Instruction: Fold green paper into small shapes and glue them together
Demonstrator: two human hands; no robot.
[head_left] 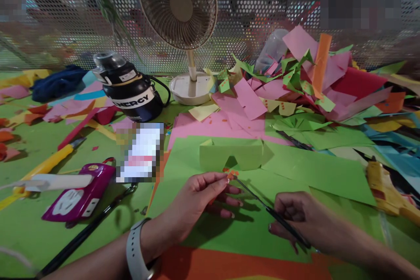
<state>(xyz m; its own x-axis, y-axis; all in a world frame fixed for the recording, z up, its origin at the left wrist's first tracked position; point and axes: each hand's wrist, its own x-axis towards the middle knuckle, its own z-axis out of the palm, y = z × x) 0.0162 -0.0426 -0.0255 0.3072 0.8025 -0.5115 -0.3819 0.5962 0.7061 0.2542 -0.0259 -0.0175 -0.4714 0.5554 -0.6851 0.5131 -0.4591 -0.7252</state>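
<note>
My left hand, a pale watch band at its wrist, pinches a small orange paper piece between thumb and forefinger. The other fingers are loosely spread below. In my right hand is a slim dark tool with a thin metal end; whether it is tweezers or scissors I cannot tell. Its tip meets the orange piece at my left fingertips. Just beyond stands a folded light green paper shape with a dark notch at its lower edge. Green paper sheets lie under both hands.
A fan and a black bottle stand at the back. Phone, purple power bank and yellow cutter lie left. Paper scraps are heaped back right. A yellow glue gun lies right.
</note>
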